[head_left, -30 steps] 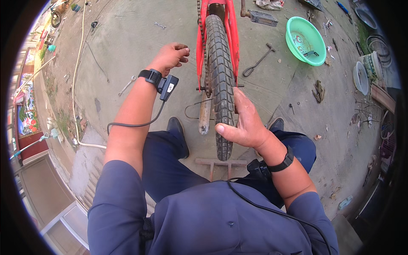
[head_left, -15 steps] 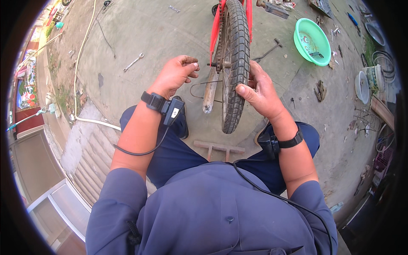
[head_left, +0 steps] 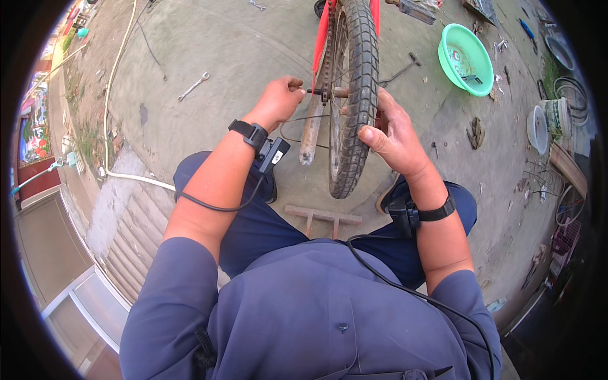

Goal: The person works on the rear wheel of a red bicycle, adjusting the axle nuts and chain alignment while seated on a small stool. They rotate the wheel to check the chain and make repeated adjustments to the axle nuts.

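A bicycle wheel (head_left: 362,82) with a knobby black tyre stands upright before me, between the arms of a red frame (head_left: 321,39). My right hand (head_left: 398,134) grips the tyre's right side, its thumb on the tread and its fingers partly hidden behind. On the left, my left hand (head_left: 278,101) has its fingers curled together at the end of the dark axle (head_left: 315,92). Whatever is between those fingertips is hidden. A chain (head_left: 327,63) runs along the wheel's left side to the hub. Below the axle a worn bar (head_left: 310,136) slants down beside the wheel.
A wrench (head_left: 194,87) lies on the concrete at left, near a pale hose (head_left: 109,95). To the right are a T-shaped tool (head_left: 400,69), a green basin (head_left: 465,60) and a white bucket (head_left: 557,117). A low wooden piece (head_left: 323,214) sits between my legs.
My left hand has moved right and slightly up, to the axle end, its fingers closing. My right hand remains on the tyre, which sits slightly further right in view.
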